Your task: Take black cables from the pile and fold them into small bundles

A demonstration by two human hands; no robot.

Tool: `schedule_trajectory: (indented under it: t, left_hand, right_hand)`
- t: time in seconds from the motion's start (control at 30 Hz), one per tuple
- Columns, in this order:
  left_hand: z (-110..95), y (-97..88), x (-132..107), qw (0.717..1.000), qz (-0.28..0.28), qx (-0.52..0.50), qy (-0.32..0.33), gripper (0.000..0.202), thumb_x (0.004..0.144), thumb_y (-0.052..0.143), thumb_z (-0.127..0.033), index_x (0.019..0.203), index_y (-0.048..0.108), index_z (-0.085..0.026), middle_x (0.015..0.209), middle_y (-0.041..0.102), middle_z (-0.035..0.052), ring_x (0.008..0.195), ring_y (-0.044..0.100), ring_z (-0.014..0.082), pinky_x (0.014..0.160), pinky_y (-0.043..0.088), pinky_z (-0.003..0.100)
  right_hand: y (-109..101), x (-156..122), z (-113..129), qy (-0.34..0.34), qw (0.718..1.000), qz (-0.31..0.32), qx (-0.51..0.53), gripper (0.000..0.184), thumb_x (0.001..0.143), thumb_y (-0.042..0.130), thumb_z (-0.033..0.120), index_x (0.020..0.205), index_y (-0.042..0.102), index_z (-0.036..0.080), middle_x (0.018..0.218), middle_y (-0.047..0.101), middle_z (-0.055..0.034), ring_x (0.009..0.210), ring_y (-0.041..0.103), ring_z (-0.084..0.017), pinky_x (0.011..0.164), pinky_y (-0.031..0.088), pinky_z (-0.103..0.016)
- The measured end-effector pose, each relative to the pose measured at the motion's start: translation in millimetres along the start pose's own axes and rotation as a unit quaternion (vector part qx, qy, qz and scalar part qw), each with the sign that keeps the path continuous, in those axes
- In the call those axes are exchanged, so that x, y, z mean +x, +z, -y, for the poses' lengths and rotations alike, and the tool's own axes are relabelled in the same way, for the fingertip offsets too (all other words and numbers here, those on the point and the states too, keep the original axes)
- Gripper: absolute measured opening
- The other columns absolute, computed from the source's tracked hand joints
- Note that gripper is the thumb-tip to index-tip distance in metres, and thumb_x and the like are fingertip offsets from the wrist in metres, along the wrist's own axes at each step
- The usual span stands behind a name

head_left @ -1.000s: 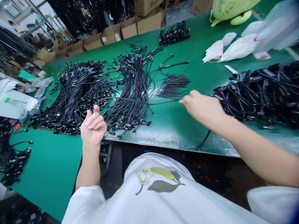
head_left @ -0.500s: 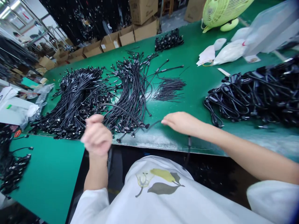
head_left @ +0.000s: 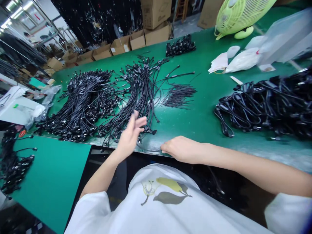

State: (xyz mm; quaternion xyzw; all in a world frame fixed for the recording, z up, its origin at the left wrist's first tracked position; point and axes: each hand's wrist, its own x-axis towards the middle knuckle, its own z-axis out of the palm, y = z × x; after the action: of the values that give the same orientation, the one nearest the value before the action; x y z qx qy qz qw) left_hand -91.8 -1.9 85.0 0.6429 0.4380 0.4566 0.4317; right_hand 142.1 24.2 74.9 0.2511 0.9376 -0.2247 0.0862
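Left hand [head_left: 131, 135] open wide, fingers spread, holding nothing, right over the near end of a cable bundle [head_left: 142, 94] by the front edge of the bench [head_left: 195, 130]. Right hand [head_left: 182, 149] has a narrow grip, fingertips pinched on a thin black cable [head_left: 148, 149] lying along that edge.

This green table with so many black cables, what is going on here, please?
A person is working with bare hands at the green table. The right hand is near the table's front edge, and a thin black cable runs to its fingertips. The left hand is open, with spread fingers, over a fanned-out bunch of black cables. A large pile of thicker black cords lies further right.
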Motion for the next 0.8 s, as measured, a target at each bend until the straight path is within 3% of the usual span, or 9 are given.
schedule_trajectory:
  t: [0.07,0.13,0.23,0.3,0.37,0.47,0.57,0.67,0.8]
  left_hand:
    - [2.4,5.5,-9.6,0.986,0.141,0.083,-0.022,0.051,0.099,0.041,-0.037,0.148,0.036,-0.023,0.133,0.062,0.0123,0.124,0.056,0.0211,0.104,0.043,0.036]
    - [-2.3,4.7,-16.8,0.964,0.233,0.116,-0.051,0.048,0.100,0.036,-0.036,0.145,0.042,-0.020,0.119,0.069,0.0112,0.115,0.061,0.0202,0.104,0.041,0.035]
    - [-10.1,2.7,-19.6,0.945,0.281,0.138,-0.096,0.046,0.101,0.033,-0.038,0.139,0.049,-0.018,0.099,0.070,0.0061,0.088,0.064,0.0166,0.087,0.047,0.029]
    - [-8.9,4.8,-17.6,0.933,0.305,0.140,-0.126,0.042,0.099,0.037,-0.042,0.121,0.062,-0.017,0.091,0.068,0.0039,0.076,0.060,0.0144,0.077,0.047,0.027]
    - [-3.6,6.3,-15.1,0.932,0.315,0.081,-0.163,0.040,0.096,0.044,-0.046,0.100,0.068,-0.015,0.079,0.064,0.0024,0.066,0.055,0.0118,0.068,0.045,0.024]
    - [1.1,-3.9,-14.2,0.929,0.259,-0.170,-0.205,0.043,0.091,0.052,-0.052,0.081,0.066,-0.013,0.045,0.035,-0.0080,0.038,0.031,0.0054,0.043,0.034,0.019]
    - [-5.7,-28.5,-17.3,0.897,0.117,-0.393,-0.169,0.038,0.090,0.055,-0.051,0.089,0.067,-0.015,0.038,0.008,-0.0156,0.028,0.000,0.0019,0.029,0.015,0.015]
    - [-14.0,-46.9,-22.3,0.887,0.028,-0.437,-0.148,0.032,0.090,0.058,-0.039,0.107,0.067,-0.014,0.036,0.009,-0.0169,0.025,-0.007,0.0005,0.025,0.010,0.013]
    - [-11.8,-45.8,-23.3,0.898,0.016,-0.397,-0.187,0.024,0.086,0.064,-0.034,0.095,0.069,-0.012,0.037,0.015,-0.0148,0.026,0.005,0.0011,0.029,0.019,0.013]
  right_hand:
    - [-18.7,-5.5,6.0,-0.015,0.999,-0.028,0.029,0.025,0.095,0.043,0.020,0.082,0.063,0.018,0.076,0.068,-0.0034,0.067,0.061,-0.016,0.059,0.030,-0.025]
    - [-35.7,-9.4,6.5,0.016,0.996,-0.073,0.039,0.027,0.097,0.041,0.023,0.081,0.063,0.018,0.076,0.068,-0.0029,0.067,0.060,-0.015,0.059,0.030,-0.025]
    - [-47.0,-8.9,2.4,0.063,0.986,-0.151,0.024,0.028,0.097,0.045,0.031,0.079,0.062,0.018,0.077,0.067,-0.0022,0.066,0.057,-0.014,0.058,0.028,-0.024]
    - [-45.7,-4.9,-1.1,0.067,0.974,-0.217,0.000,0.028,0.094,0.052,0.039,0.079,0.062,0.018,0.078,0.068,-0.0015,0.067,0.057,-0.014,0.056,0.027,-0.025]
    - [-42.3,-0.3,-7.0,0.064,0.956,-0.284,-0.028,0.030,0.093,0.053,0.044,0.083,0.063,0.018,0.082,0.068,-0.0020,0.071,0.059,-0.015,0.056,0.028,-0.025]
    - [-39.9,3.1,-25.6,0.064,0.940,-0.334,-0.043,0.033,0.096,0.044,0.045,0.095,0.065,0.019,0.092,0.070,-0.0044,0.083,0.063,-0.018,0.061,0.035,-0.025]
    - [-38.2,0.0,-51.3,0.088,0.941,-0.327,-0.014,0.036,0.099,0.036,0.040,0.107,0.065,0.020,0.106,0.070,-0.0066,0.096,0.064,-0.020,0.075,0.043,-0.028]
    - [-33.3,-6.8,-71.1,0.109,0.941,-0.320,0.006,0.040,0.099,0.033,0.040,0.111,0.065,0.019,0.111,0.070,-0.0074,0.102,0.064,-0.023,0.084,0.046,-0.032]
    - [-26.4,-16.6,-80.4,0.129,0.929,-0.347,0.006,0.038,0.098,0.040,0.043,0.115,0.065,0.019,0.114,0.069,-0.0077,0.105,0.063,-0.024,0.087,0.046,-0.033]
